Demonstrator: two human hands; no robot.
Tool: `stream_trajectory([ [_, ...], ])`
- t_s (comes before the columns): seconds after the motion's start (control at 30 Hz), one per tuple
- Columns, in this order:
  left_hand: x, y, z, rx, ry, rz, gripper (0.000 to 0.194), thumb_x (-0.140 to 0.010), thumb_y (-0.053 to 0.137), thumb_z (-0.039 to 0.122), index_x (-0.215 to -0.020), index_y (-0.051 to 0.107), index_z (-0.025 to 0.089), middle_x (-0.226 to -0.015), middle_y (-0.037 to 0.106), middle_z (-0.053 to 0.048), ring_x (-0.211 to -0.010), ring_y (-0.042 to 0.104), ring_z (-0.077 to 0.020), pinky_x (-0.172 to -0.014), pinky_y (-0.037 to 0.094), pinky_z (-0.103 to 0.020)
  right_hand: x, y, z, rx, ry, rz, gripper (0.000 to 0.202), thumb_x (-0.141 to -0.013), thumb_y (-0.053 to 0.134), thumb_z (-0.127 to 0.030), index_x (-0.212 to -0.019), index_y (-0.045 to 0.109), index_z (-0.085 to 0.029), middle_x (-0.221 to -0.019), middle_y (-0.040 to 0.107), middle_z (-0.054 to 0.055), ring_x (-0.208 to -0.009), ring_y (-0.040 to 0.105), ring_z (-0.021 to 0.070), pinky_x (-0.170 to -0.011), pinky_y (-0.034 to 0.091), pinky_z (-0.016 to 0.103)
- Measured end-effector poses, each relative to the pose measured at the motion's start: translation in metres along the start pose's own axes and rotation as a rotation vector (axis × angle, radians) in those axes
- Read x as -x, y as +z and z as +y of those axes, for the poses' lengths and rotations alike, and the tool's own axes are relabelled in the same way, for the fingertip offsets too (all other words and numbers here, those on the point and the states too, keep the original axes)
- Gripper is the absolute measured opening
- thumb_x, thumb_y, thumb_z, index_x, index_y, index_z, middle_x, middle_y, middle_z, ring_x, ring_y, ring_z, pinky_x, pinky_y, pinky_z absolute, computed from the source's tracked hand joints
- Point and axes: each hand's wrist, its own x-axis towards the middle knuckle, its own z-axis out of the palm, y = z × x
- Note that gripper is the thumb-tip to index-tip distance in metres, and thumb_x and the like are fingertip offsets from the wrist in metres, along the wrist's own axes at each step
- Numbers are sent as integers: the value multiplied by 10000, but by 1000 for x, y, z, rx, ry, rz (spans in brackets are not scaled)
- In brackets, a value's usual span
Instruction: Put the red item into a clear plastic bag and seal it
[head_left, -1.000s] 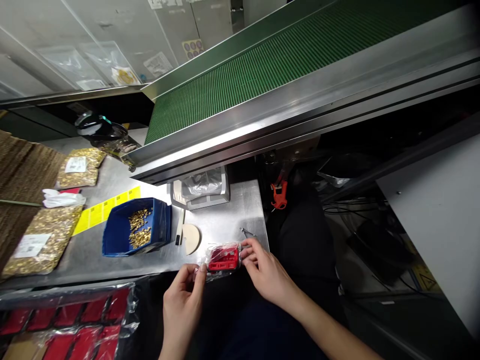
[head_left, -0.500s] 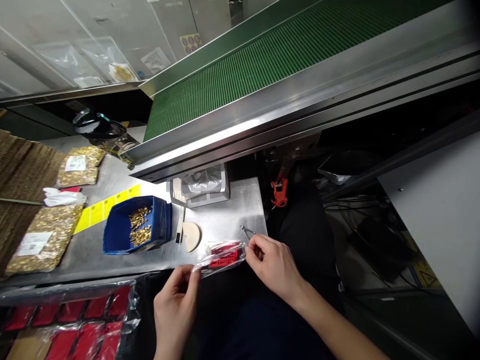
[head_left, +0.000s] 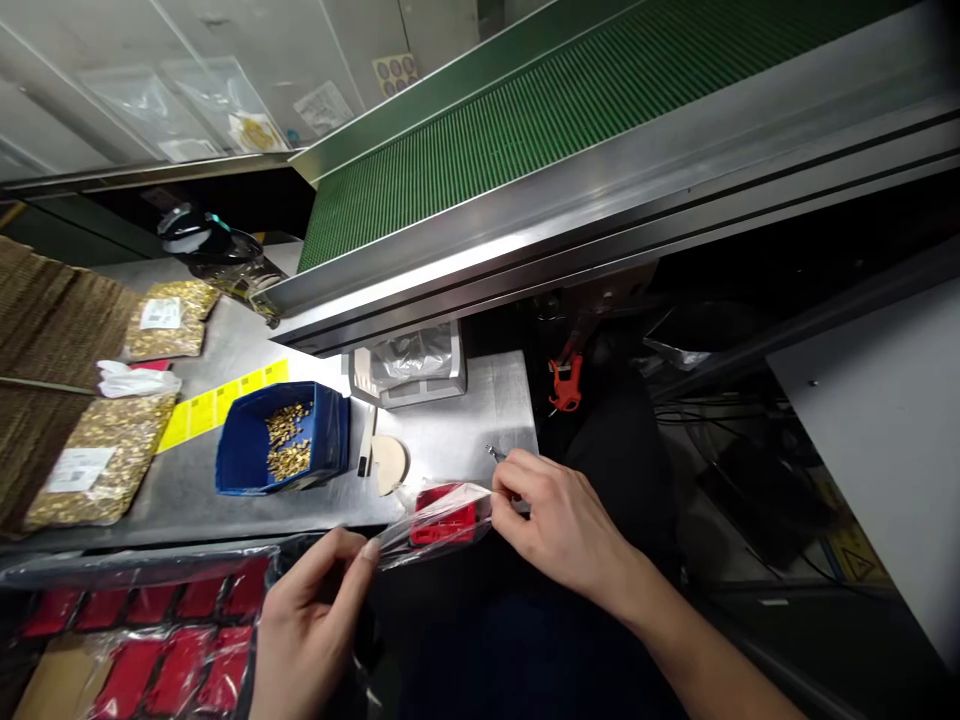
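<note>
We count two hands, the left hand [head_left: 315, 620] and right hand [head_left: 559, 520], and one red part [head_left: 442, 520] in one clear bag [head_left: 420, 535] between them. On the surface [head_left: 450, 440] at the left of the frame we see one blue bin [head_left: 247, 465] of brass pieces and two sealed packs of brass pieces [head_left: 90, 470] [head_left: 169, 320]. One green conveyor belt [head_left: 525, 130] crosses the top.
</note>
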Motion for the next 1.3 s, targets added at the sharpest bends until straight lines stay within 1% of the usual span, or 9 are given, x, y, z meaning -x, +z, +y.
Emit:
stream_trajectory([
  [0.17, -14, 10, -16, 247, 70, -226, 327, -967, 620, 348, -684, 566, 192, -1191, 622, -81, -1139, 586, -239, -948, 434, -280, -18, 26, 25, -730, 249, -199, 186, -938, 552, -282, -776, 573, -192, -970, 714, 25, -677, 642, 116, -595, 474, 240],
  [0.3, -16, 27, -32, 447, -23, -272, 296, -998, 597, 363, -753, 573, 199, -1120, 694, -81, -1076, 630, -237, -937, 458, -311, -28, 48, 37, -1008, 330, -168, 244, -943, 607, -399, -833, 581, -183, -902, 713, 46, -793, 695, 161, -685, 550, 267],
  [0.47, -11, 39, -45, 560, 9, -202, 262, -930, 701, 481, -964, 614, 237, -1155, 709, -77, -1125, 652, -257, -956, 516, -332, -24, 52, 38, -986, 217, -155, 313, -823, 800, -275, -1003, 551, -214, -1025, 666, 16, -939, 660, 153, -830, 542, 279],
  [0.6, -7, 43, -51, 317, 165, -248, 851, -680, 950, 390, -1408, 514, 325, -1423, 605, -100, -1362, 542, -322, -1154, 432, -433, -18, 53, 38, -917, 188, -169, 487, -807, 727, -99, -1215, 516, -259, -1101, 629, 3, -979, 665, 146, -849, 549, 284],
  [0.7, -7, 49, -49, 183, 264, -211, 523, -841, 827, 274, -1323, 629, 321, -1366, 650, -75, -1347, 554, -292, -1154, 426, -429, -16, 51, 34, -728, 165, -136, 482, -847, 689, -83, -1266, 559, -284, -1088, 653, -8, -963, 674, 149, -841, 552, 289],
  [0.8, -11, 57, -41, 281, 195, -164, 132, -991, 623, 251, -1056, 736, 268, -1128, 740, -49, -1220, 632, -250, -1097, 460, -388, -15, 44, 29, -469, 76, -113, 257, -932, 631, -82, -1074, 709, -281, -1032, 695, -25, -951, 666, 141, -863, 522, 286],
  [0.97, -21, 68, -33, 348, -53, -121, 229, -1004, 587, 395, -981, 724, 212, -958, 745, -45, -931, 681, -224, -866, 519, -324, -18, 38, 26, -278, -113, -166, 305, -957, 620, -39, -994, 761, -307, -982, 692, -37, -990, 631, 149, -910, 486, 285],
  [1.13, -33, 75, -27, 346, -65, -206, 223, -947, 660, 413, -966, 744, 206, -979, 751, -49, -933, 682, -228, -862, 517, -326, -30, 43, 26, -206, -246, -266, 276, -957, 591, -36, -990, 735, -269, -1115, 635, -8, -962, 634, 145, -870, 493, 272],
  [1.3, -40, 76, -20, 400, -112, -254, 465, -904, 702, 357, -1330, 567, 227, -860, 698, -1, -855, 675, -198, -836, 523, -325, -43, 43, 23, -237, -267, -357, 406, -942, 609, -56, -1282, 637, -275, -1222, 610, 31, -973, 653, 157, -877, 514, 274],
])
